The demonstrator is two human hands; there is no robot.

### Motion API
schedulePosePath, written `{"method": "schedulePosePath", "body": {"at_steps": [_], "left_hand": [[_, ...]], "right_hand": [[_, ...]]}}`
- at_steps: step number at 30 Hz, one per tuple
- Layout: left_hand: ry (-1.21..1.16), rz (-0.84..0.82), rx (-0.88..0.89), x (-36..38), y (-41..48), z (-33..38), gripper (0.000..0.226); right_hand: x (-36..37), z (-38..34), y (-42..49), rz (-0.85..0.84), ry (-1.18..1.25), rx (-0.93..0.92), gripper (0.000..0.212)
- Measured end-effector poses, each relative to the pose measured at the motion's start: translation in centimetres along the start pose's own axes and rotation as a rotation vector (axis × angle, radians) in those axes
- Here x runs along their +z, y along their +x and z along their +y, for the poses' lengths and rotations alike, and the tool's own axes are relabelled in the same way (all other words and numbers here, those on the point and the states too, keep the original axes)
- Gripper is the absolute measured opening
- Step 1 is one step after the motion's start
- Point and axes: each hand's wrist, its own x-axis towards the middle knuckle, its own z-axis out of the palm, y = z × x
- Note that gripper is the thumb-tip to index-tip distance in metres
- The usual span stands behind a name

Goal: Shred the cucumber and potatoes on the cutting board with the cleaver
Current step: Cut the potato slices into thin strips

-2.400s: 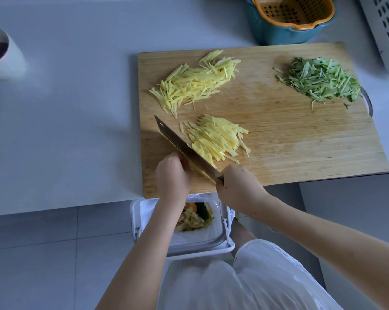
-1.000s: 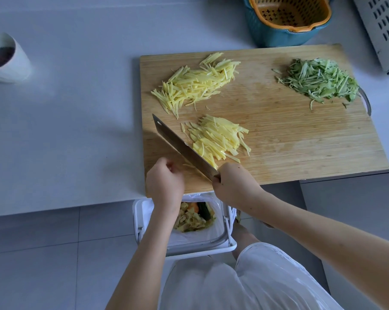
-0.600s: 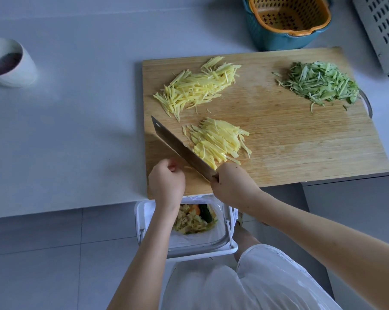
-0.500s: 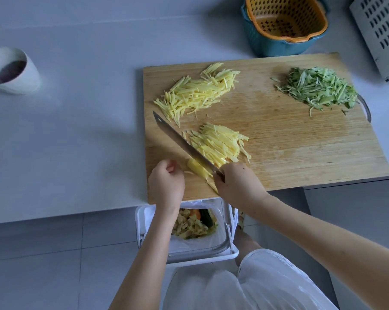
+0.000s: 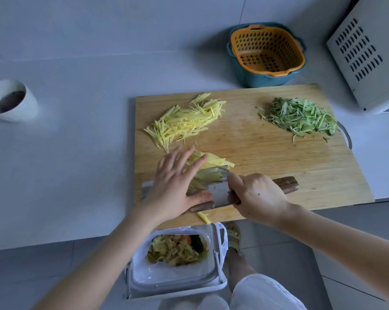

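A wooden cutting board (image 5: 267, 157) lies on the white counter. A pile of potato shreds (image 5: 184, 120) sits at its far left, and cucumber shreds (image 5: 300, 117) sit at its far right. My right hand (image 5: 256, 198) grips the wooden handle of the cleaver (image 5: 220, 195), whose blade lies flat near the board's front left. A smaller heap of potato shreds (image 5: 209, 164) lies partly on the blade. My left hand (image 5: 177, 184), fingers straight and spread, presses on these shreds and the blade. A lone potato piece (image 5: 203, 217) lies at the board's front edge.
An orange strainer basket in a blue bowl (image 5: 267, 54) stands behind the board. A white cup (image 5: 10, 101) lies at the far left. A grey vented appliance (image 5: 367, 54) is at the right. Below the counter edge a lined waste bin (image 5: 175, 260) holds peelings.
The cleaver has turned from upright and diagonal to lying flat under the nearer potato shreds. My left hand has opened and moved from the board's front edge onto the shreds.
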Motion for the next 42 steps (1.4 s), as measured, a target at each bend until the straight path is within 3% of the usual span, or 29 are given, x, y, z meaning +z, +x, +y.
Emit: {"method": "schedulePosePath", "body": {"at_steps": [3, 8, 10, 13, 17, 20, 24, 28, 32, 37, 42], "left_hand": [[-0.042, -0.142, 0.027, 1.8, 2.1, -1.4, 0.092], [-0.08, -0.018, 0.012, 3.3, 6.6, -2.6, 0.081], [0.026, -0.017, -0.069, 3.1, 8.4, -3.0, 0.083], [0.032, 0.05, -0.241, 2.3, 10.6, -4.0, 0.063], [-0.151, 0.245, -0.261, 0.6, 11.0, -4.7, 0.039], [-0.23, 0.185, -0.374, 0.0, 9.8, -5.6, 0.022], [-0.499, 0.097, -0.548, -1.6, 8.0, -7.7, 0.024], [-0.634, 0.148, -0.72, -2.2, 5.2, -9.6, 0.032], [-0.648, 0.182, -0.788, -2.1, 3.3, -9.5, 0.031], [-0.668, 0.261, -0.821, -1.5, 2.3, -9.2, 0.03], [-0.668, 0.273, -0.856, -0.6, 2.3, -9.2, 0.03]], "right_hand": [[-0.2, 1.3, 0.4, 0.052, 0.041, -0.168, 0.054], [0.2, 3.1, 1.4, 0.038, 0.096, -0.329, 0.03], [0.4, 4.0, 1.7, 0.035, 0.098, -0.339, 0.032], [0.2, 5.1, 2.1, 0.023, 0.12, -0.351, 0.03], [-0.5, 6.3, 1.8, -0.062, 0.206, -0.288, 0.024], [-1.3, 7.3, 1.0, -0.19, 0.303, -0.16, 0.027], [-3.0, 7.6, 0.2, -0.375, 0.492, 0.027, 0.039], [-3.3, 6.0, -0.4, -0.576, 0.758, 0.168, 0.039], [-2.2, 4.1, -0.2, -0.732, 0.806, 0.128, 0.035], [0.3, 3.8, 0.4, -0.738, 0.664, 0.052, 0.037], [0.7, 6.4, 2.2, -0.694, 0.631, 0.089, 0.034]]}}
